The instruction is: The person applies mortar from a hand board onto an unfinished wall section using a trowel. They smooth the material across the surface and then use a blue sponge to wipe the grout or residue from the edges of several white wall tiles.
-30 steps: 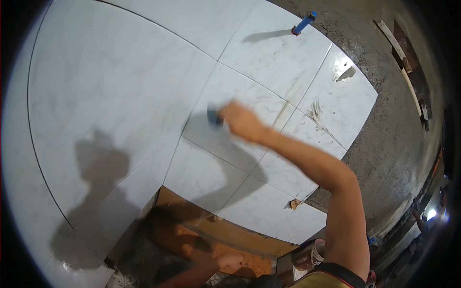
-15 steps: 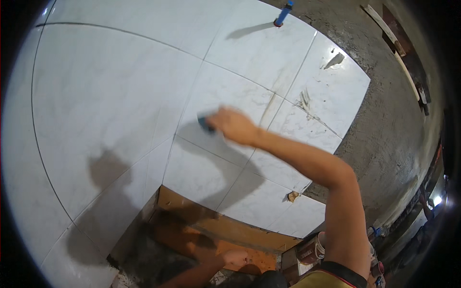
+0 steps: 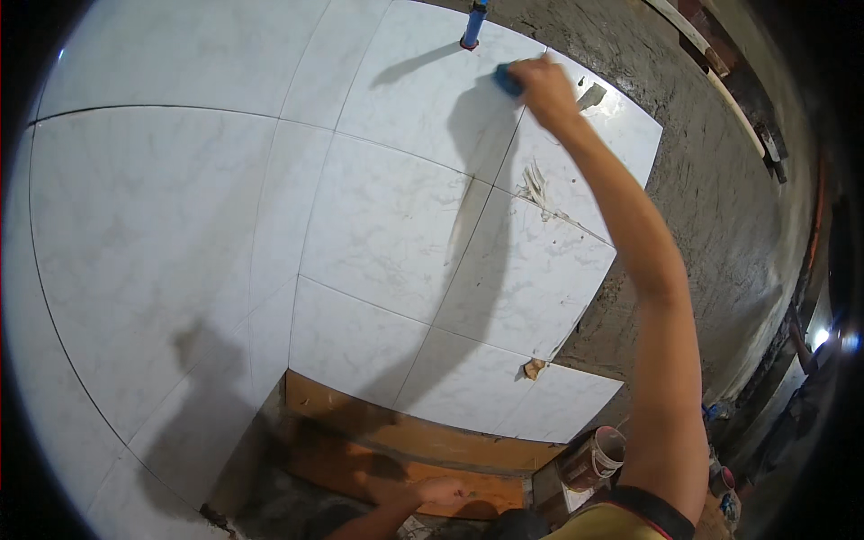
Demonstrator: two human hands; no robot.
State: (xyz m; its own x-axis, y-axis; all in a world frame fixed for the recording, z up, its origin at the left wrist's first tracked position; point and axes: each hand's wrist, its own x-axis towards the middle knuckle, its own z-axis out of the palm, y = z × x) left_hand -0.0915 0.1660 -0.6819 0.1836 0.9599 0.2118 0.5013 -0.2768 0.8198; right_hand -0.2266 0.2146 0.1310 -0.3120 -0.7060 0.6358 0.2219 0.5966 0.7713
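High on the white tiled wall (image 3: 378,207), my right hand (image 3: 547,90) is closed around a small blue pad (image 3: 508,79); its exact kind is hard to make out. The pad is against or very close to the tile, beside the joint between two tiles. A blue pipe stub (image 3: 473,29) sticks out just to its left, and a grey patch (image 3: 592,96) lies to its right. Down low, my left hand (image 3: 441,491) is curled in front of an orange-brown board (image 3: 499,492); what its fingers hold, if anything, does not show.
Rough grey cement (image 3: 711,216) borders the tiles on the right. Dried smears (image 3: 535,184) mark one tile, and a brown scrap (image 3: 533,369) sits at a lower joint. A stained bucket (image 3: 589,459) stands below. Wooden strips (image 3: 733,108) lie at the upper right.
My right hand has moved up and to the right across the tiles with the blue pad, from the middle tile to near the pipe stub. The view has shifted slightly. My left hand stays low.
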